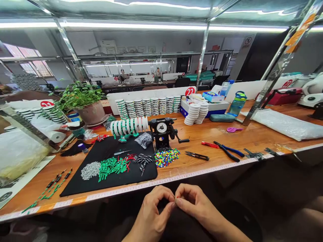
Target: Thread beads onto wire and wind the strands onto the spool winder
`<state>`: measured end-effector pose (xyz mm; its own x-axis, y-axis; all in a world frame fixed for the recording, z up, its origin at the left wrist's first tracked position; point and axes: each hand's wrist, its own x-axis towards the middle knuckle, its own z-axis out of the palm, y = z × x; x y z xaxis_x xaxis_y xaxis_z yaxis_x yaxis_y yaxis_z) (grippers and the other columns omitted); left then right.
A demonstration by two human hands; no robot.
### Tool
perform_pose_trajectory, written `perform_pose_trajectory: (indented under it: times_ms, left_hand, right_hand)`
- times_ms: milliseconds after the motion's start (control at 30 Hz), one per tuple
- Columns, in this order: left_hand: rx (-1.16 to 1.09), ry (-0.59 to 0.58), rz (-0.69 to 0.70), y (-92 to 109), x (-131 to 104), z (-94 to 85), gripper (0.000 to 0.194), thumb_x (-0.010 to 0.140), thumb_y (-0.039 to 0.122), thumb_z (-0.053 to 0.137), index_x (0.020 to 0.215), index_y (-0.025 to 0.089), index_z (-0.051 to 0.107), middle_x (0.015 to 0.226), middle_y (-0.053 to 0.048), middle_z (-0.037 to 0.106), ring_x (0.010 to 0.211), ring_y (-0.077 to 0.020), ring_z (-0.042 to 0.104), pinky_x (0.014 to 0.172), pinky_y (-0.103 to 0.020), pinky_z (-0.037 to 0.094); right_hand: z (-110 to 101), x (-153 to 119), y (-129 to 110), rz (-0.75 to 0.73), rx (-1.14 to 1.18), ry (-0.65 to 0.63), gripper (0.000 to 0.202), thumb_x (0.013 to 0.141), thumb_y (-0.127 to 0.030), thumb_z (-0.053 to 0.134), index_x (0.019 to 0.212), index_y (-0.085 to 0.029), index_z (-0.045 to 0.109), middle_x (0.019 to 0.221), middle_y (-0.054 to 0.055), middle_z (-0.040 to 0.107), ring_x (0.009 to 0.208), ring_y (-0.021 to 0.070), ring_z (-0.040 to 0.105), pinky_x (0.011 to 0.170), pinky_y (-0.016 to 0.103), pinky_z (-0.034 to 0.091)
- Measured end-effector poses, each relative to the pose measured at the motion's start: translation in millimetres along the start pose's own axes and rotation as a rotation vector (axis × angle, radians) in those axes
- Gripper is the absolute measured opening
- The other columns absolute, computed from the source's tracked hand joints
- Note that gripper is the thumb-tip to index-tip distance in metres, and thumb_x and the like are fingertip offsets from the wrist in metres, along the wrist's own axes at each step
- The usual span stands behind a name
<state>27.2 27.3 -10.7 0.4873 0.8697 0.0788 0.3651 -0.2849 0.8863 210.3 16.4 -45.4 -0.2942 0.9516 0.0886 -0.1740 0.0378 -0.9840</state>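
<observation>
Apparently, close fingertip work on a tiny, partly hidden piece with a reddish speck [177,197] is the step in hand; its exact kind is too small to tell. It sits between the two hands, just in front of the brown wood-grain tabletop [196,174]. I judge that the next move calls for a steady pinch and small finger adjustments. The left hand [158,210] and right hand [195,203] come up from the bottom edge, turned inward, fingers curled, thumbs meeting near the middle. Each is nearly closed, thumb against forefinger, seemingly pinching that piece from opposite sides. Beyond them, short green tubes [113,168] lie heaped on a black rectangular mat [78,185], beside small silver-grey beads [90,170].
</observation>
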Motion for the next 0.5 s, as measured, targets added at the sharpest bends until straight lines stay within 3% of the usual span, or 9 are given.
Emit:
perform_pose_trajectory:
  times_ms: [67, 167, 267, 400, 500]
  left_hand:
    - [0.012, 0.029, -0.017, 0.8, -5.5, -6.0, 0.019, 0.094, 0.035, 0.058, 0.081, 0.021, 0.059, 0.089, -0.002, 0.067, 0.084, -0.0161, 0.062, 0.079, -0.025, 0.048]
    - [0.047, 0.113, -0.031, 1.0, -15.8, -18.3, 0.018, 0.094, 0.033, 0.057, 0.08, 0.021, 0.058, 0.09, -0.003, 0.066, 0.086, -0.0166, 0.062, 0.081, -0.025, 0.048]
    - [0.073, 0.197, -0.052, -2.6, -26.0, -31.1, 0.02, 0.094, 0.035, 0.057, 0.08, 0.022, 0.059, 0.089, -0.003, 0.067, 0.087, -0.0174, 0.063, 0.083, -0.026, 0.049]
    - [0.089, 0.27, -0.065, -11.3, -35.2, -43.4, 0.023, 0.093, 0.04, 0.058, 0.079, 0.021, 0.061, 0.087, -0.003, 0.068, 0.086, -0.0188, 0.064, 0.082, -0.027, 0.049]
    - [0.083, 0.292, -0.068, -16.6, -38.3, -47.8, 0.024, 0.092, 0.041, 0.059, 0.079, 0.021, 0.061, 0.087, -0.004, 0.068, 0.087, -0.0197, 0.065, 0.082, -0.027, 0.05]
  right_hand:
    - [-0.5, 12.8, -3.2, -0.061, -0.108, 0.005, 0.032, 0.092, -0.047, 0.062, 0.081, -0.017, 0.062, 0.072, 0.0, 0.056, 0.066, 0.0127, 0.049, 0.063, 0.026, 0.04]
    - [4.3, 44.0, -4.5, -0.223, -0.473, 0.03, 0.016, 0.096, -0.029, 0.059, 0.088, -0.017, 0.065, 0.078, 0.001, 0.058, 0.071, 0.014, 0.052, 0.067, 0.027, 0.042]
    - [16.0, 81.3, -2.6, -0.34, -0.797, -0.075, 0.007, 0.093, -0.014, 0.062, 0.09, -0.018, 0.067, 0.088, 0.003, 0.06, 0.081, 0.0161, 0.056, 0.074, 0.028, 0.044]
    - [31.0, 119.9, -1.4, -0.377, -1.023, -0.199, 0.009, 0.091, -0.015, 0.068, 0.099, -0.019, 0.067, 0.098, 0.005, 0.063, 0.094, 0.019, 0.059, 0.084, 0.029, 0.044]
    - [36.1, 133.2, -4.4, -0.369, -1.171, -0.298, 0.006, 0.094, -0.019, 0.067, 0.099, -0.018, 0.067, 0.098, 0.006, 0.064, 0.093, 0.0196, 0.06, 0.082, 0.03, 0.043]
